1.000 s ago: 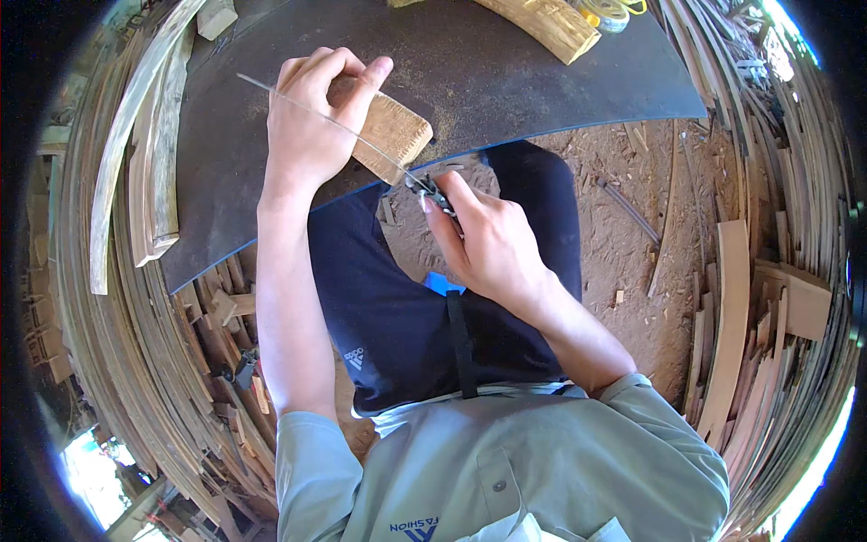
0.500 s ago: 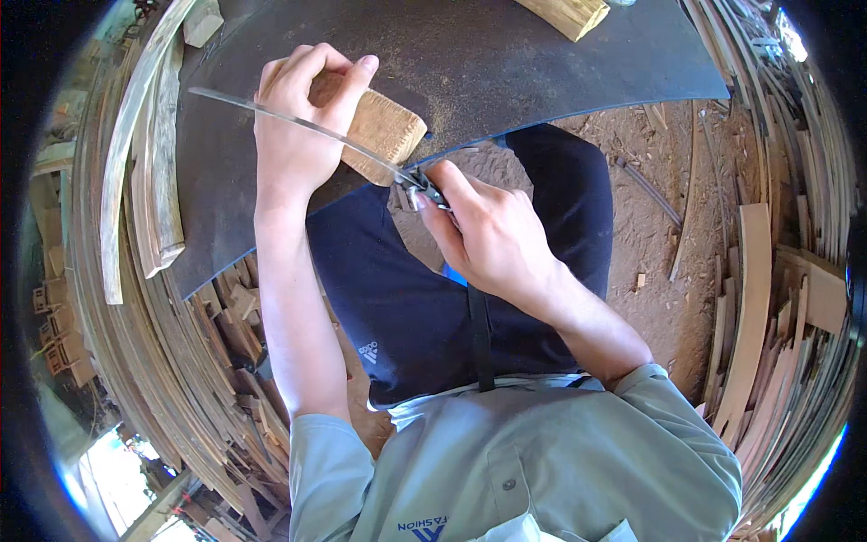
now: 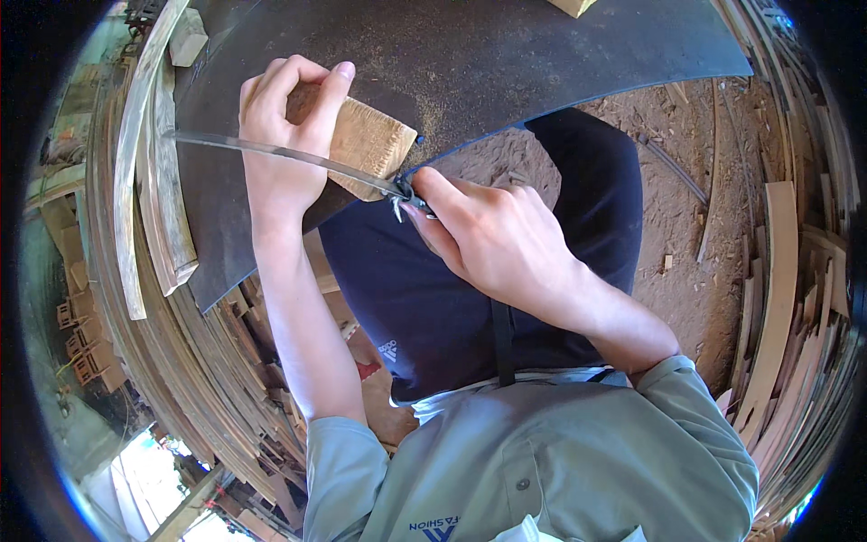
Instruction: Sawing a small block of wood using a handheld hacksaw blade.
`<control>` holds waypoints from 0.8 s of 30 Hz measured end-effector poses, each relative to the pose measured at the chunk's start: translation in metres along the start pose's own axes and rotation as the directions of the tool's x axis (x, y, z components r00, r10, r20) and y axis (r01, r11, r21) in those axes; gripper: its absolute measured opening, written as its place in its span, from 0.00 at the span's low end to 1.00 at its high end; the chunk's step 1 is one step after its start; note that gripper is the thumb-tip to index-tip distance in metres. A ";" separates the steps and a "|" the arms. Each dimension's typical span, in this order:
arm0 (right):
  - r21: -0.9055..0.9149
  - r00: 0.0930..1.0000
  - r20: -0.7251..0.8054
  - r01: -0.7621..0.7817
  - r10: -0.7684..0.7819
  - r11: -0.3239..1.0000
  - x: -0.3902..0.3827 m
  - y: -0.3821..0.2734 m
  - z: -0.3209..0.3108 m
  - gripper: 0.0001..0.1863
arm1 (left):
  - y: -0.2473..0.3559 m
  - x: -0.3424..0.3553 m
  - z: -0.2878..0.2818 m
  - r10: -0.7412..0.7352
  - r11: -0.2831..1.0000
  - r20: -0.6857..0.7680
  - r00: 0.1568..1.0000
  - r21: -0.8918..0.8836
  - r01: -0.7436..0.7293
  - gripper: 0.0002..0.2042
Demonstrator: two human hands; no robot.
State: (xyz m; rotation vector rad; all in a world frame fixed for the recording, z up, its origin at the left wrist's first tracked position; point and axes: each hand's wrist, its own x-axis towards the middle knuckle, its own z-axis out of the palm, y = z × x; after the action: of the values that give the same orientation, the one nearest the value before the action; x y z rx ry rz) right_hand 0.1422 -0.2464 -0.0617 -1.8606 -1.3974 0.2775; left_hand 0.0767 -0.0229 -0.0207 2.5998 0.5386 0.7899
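Note:
A light brown wooden block with a rough, notched end rests at the near edge of the dark tabletop. My left hand is closed around its far left part, thumb on top. My right hand is closed on the near end of a long, thin grey metal blade. Dark and pale wrapping shows at that end, and its grip is hidden in my fingers. The blade slants across the block's top and over my left wrist area, its far end pointing left. Whether it touches the block, I cannot tell.
Sawdust lies on the tabletop. Long wooden strips stand along its left side, with a small block behind them. Another wood piece shows at the top edge. Stacked boards line the right, beside the dirt floor.
My right hand has pushed the blade leftward, and its far end now reaches farther left and nearer me. My left hand keeps its hold on the block. The whole view has shifted slightly.

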 end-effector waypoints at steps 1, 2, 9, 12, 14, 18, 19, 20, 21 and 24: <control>0.009 1.000 -0.001 -0.005 0.005 1.000 0.000 0.001 0.000 0.12 | 0.000 0.000 0.000 -0.020 1.000 0.008 1.000 -0.011 0.020 0.12; 0.007 1.000 0.001 -0.001 0.001 1.000 0.001 0.001 0.000 0.12 | -0.001 0.000 -0.001 -0.022 1.000 0.017 1.000 -0.007 0.022 0.12; 0.034 0.997 0.078 -0.031 0.029 0.999 0.002 0.003 -0.005 0.12 | -0.004 0.001 -0.002 -0.030 1.000 0.043 0.999 0.000 0.030 0.11; -0.011 0.990 0.129 -0.058 0.059 0.998 -0.013 0.015 -0.002 0.12 | -0.005 0.001 -0.002 -0.052 0.998 0.050 0.997 -0.040 0.054 0.11; -0.006 0.989 0.134 -0.070 0.070 0.998 -0.031 0.024 -0.002 0.12 | -0.005 0.001 -0.002 0.004 1.000 0.033 0.999 0.014 -0.005 0.12; 0.021 0.984 0.136 -0.119 0.115 0.993 -0.065 0.043 -0.007 0.09 | -0.008 0.001 -0.004 0.026 0.999 0.041 0.999 0.019 -0.026 0.14; 0.042 0.984 0.141 -0.118 0.111 0.992 -0.068 0.046 -0.008 0.09 | -0.005 0.000 -0.003 0.020 0.999 0.043 0.999 0.028 -0.021 0.15; 0.047 0.985 0.134 -0.120 0.113 0.992 -0.067 0.045 -0.007 0.09 | -0.004 -0.001 -0.002 0.016 0.999 0.050 0.999 0.035 -0.018 0.15; 0.044 0.979 0.158 -0.134 0.125 0.990 -0.065 0.045 -0.006 0.09 | -0.006 0.000 -0.003 0.013 1.000 0.066 0.998 0.019 -0.015 0.15; 0.051 0.973 0.175 -0.161 0.150 0.986 -0.062 0.043 -0.007 0.09 | -0.005 0.001 -0.006 -0.032 0.999 0.086 0.996 -0.004 0.033 0.15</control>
State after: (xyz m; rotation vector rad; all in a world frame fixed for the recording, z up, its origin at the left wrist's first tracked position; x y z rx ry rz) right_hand 0.1540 -0.3081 -0.1033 -1.9321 -1.3385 0.5668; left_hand 0.0725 -0.0169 -0.0178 2.6002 0.5514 0.6644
